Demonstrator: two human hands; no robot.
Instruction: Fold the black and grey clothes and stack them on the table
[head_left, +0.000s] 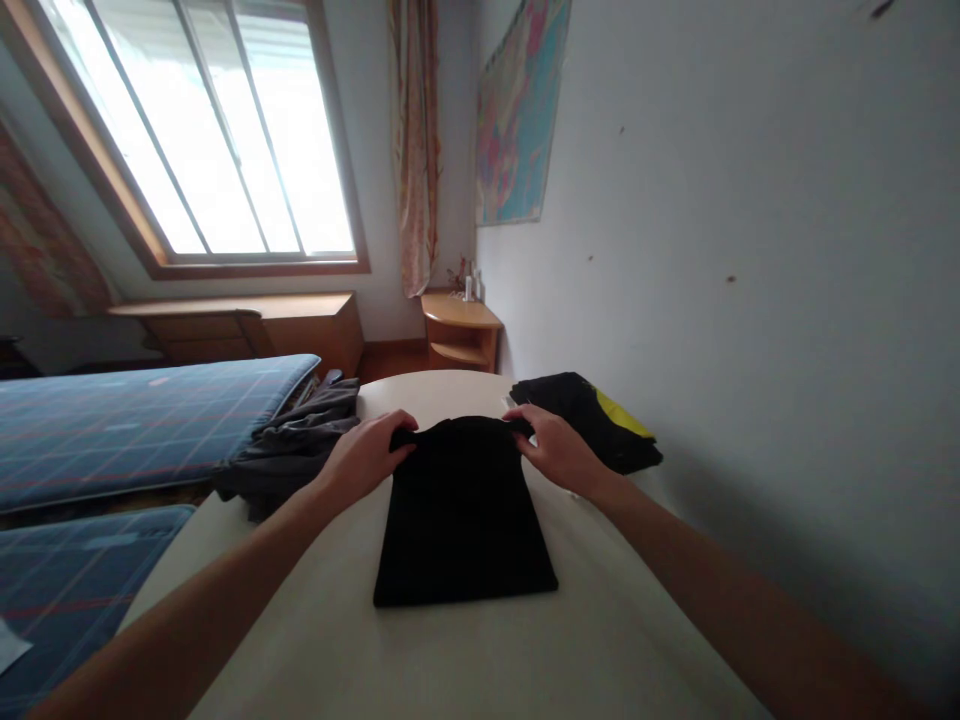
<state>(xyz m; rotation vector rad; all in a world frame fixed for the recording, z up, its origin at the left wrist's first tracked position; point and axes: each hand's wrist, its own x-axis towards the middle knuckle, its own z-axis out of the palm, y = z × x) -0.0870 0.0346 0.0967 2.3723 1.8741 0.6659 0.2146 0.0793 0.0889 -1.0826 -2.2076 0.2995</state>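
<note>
On the pale table (pixel 450 655), a folded black cloth (pixel 465 530) is laid near the middle (soft and light, presumably), best taken by its far corners. Those corners are pinched by the left hand (pixel 365 452) and right hand (pixel 561 450), fingers nearly closed on fabric.

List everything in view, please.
Table: one, cream, foreground
Folded garment: one, black, table centre
Crumpled garment: one, dark grey, table's left
Cloth bundle: one, black and yellow, table's far right
Plaid mattresses: two, blue, left
Scrap: one, white, nearer mattress
Window: one, brown-framed, upper left
Curtains: two, orange-patterned, flanking window
Desk: one, brown, below window
Likely chair back: one, brown, before desk
Corner shelf: one, brown, far corner
Shelf items: several, white and red, on top
Map: one, multicoloured, right wall
Left grip: one, bare, holding folded garment's far left corner
Right grip: one, bare, holding far right corner
</note>
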